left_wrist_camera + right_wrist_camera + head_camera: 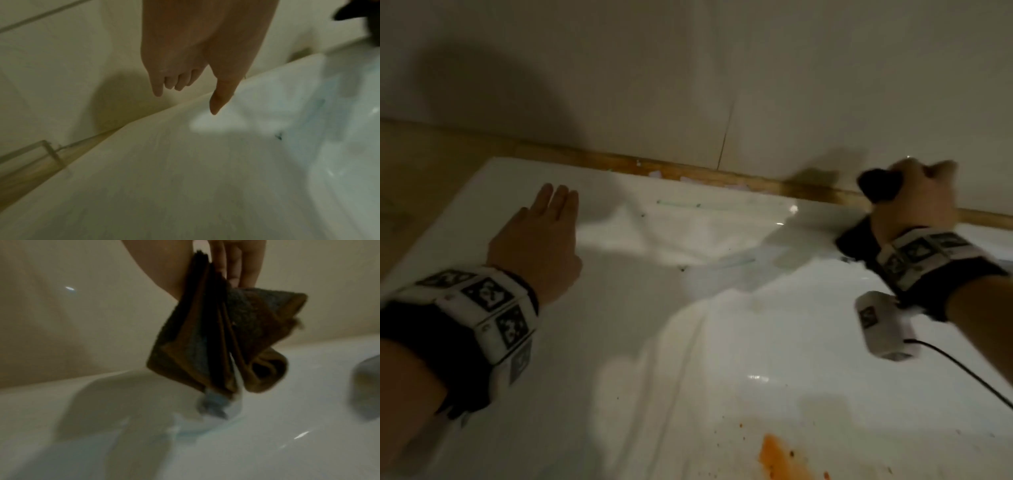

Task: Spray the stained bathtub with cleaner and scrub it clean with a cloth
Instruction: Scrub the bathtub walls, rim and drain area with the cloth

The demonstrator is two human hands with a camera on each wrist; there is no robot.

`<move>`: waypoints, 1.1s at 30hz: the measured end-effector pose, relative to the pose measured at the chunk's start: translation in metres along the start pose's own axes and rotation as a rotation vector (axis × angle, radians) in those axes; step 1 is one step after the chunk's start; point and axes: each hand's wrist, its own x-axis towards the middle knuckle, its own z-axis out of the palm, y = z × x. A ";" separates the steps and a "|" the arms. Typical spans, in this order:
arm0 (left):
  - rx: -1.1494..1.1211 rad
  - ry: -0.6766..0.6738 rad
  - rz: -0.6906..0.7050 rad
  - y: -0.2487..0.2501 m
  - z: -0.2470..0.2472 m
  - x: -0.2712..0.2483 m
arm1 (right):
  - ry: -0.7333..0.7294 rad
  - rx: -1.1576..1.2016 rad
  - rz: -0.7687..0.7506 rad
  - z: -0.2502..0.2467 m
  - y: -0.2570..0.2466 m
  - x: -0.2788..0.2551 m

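The left hand [536,240] lay flat, fingers straight and together, over the rim of the white glossy bathtub [619,342], holding nothing. The right hand [914,202] gripped a dark folded terry cloth [880,186] near the tub's far edge beside the wooden trim strip [688,171]. The right wrist view alone showed the cloth [222,340] hanging in folds above a bluish wet smear [205,421]. Only the head view showed the orange stain [777,455]. The black-and-white marker wristbands [493,308] carried patterns, no readable writing.
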 end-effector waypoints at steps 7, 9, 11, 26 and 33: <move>-0.009 -0.146 -0.018 0.012 0.008 0.032 | -0.220 -0.180 0.120 0.041 0.015 0.006; -0.022 -0.138 -0.022 0.012 0.013 0.031 | -0.240 -0.131 0.027 0.052 -0.021 -0.001; -0.058 -0.123 -0.015 0.010 0.011 0.031 | -0.294 -0.127 -0.141 0.060 -0.066 -0.011; -0.209 -0.063 0.000 -0.004 0.010 0.022 | -0.385 0.271 -0.973 0.081 -0.152 -0.114; -0.157 -0.021 0.051 -0.007 0.023 0.030 | -0.222 0.297 -0.666 0.090 -0.161 -0.111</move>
